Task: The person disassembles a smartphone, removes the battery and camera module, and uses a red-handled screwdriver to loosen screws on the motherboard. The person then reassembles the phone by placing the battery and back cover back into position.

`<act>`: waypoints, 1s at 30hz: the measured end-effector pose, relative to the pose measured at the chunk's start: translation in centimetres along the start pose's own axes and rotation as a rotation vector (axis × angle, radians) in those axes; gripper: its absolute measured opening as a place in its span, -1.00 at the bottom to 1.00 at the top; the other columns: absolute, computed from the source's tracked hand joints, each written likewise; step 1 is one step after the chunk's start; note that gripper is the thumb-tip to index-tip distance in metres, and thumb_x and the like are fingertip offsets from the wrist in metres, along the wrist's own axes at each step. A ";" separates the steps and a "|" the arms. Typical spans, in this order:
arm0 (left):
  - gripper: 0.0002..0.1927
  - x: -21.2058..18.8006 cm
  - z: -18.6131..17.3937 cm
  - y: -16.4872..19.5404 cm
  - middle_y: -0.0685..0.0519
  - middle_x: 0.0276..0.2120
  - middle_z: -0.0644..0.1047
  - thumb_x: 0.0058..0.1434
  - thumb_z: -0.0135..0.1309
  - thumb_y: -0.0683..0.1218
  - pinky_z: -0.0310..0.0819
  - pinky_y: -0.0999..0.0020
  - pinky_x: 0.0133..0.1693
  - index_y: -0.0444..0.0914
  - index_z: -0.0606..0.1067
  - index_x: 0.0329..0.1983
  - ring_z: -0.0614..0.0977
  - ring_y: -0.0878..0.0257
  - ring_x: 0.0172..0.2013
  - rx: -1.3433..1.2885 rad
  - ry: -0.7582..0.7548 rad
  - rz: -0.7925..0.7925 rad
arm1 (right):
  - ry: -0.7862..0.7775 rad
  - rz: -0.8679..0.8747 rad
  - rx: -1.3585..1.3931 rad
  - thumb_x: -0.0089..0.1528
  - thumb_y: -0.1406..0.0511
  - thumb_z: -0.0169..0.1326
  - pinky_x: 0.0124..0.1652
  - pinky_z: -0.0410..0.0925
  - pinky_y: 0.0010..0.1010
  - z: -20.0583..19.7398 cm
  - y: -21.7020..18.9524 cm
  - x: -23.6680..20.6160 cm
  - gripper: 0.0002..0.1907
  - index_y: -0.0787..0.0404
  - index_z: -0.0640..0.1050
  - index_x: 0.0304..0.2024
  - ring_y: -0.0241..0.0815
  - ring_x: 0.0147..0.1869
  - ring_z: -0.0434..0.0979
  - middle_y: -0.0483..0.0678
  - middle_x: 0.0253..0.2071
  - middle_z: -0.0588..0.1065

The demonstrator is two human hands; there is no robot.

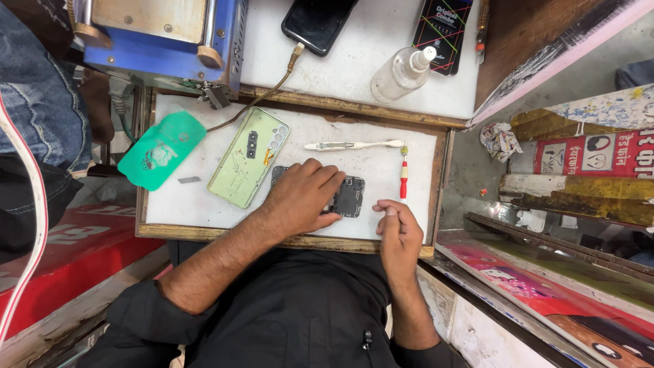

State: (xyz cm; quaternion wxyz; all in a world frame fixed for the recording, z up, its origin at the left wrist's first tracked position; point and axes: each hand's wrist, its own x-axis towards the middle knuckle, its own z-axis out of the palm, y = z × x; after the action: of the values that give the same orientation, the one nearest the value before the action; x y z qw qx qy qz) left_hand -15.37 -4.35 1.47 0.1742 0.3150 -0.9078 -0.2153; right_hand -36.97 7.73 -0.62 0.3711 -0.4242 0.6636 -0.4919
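The left hand [303, 194] lies flat, fingers spread, on an opened phone [347, 196] near the bench's [197, 204] front edge. The right hand [398, 228] rests loosely curled at the front right corner, holding nothing. A green back cover [248, 157] lies just left of the phone; a toothbrush [354, 144] and a red screwdriver [403, 178] lie toward the right edge.

black box [444, 27] top, red sign [593, 153] right

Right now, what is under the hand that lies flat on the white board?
Under the left hand lies an opened dark phone. Only its right end shows, with bare inner parts. The hand covers the rest.
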 end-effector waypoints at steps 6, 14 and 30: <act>-0.18 0.2 -0.2 0.8 -0.04 0.04 0.49 -0.12 0.43 0.15 0.44 0.10 -0.04 -0.36 0.48 0.15 0.47 0.03 -0.01 0.003 -0.014 -0.040 | -0.051 -0.127 -0.466 0.23 0.35 0.17 -0.43 0.33 -0.55 0.9 -2.5 0.7 -0.71 0.18 0.59 0.01 -0.35 -0.42 0.50 -0.06 0.00 0.58; -0.15 -0.8 0.1 0.4 -0.07 0.10 0.44 -0.15 0.45 0.13 0.39 0.04 0.04 -0.32 0.48 0.19 0.43 -0.03 0.05 -0.038 0.008 -0.092 | -0.087 -0.335 -0.742 0.13 0.22 0.33 -0.28 0.44 -0.38 2.6 -3.6 0.1 -0.57 0.05 0.63 0.07 -0.17 -0.27 0.53 -0.11 0.10 0.52; -0.18 -0.2 -0.1 -0.2 -0.02 -0.04 0.46 -0.18 0.48 0.15 0.38 0.06 -0.02 -0.25 0.51 0.15 0.44 0.02 0.03 0.066 -0.141 -0.189 | -0.177 -0.152 -0.820 0.12 0.12 0.36 -0.35 0.45 -0.35 4.1 -2.4 0.9 -0.58 0.01 0.66 0.02 -0.20 -0.33 0.55 -0.15 0.10 0.50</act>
State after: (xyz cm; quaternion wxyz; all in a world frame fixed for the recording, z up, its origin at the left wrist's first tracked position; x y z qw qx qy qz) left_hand -15.09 -4.39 1.45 0.0784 0.3886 -0.8907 -0.2225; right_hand -33.11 5.14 0.67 0.1898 -0.6250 0.7368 -0.1749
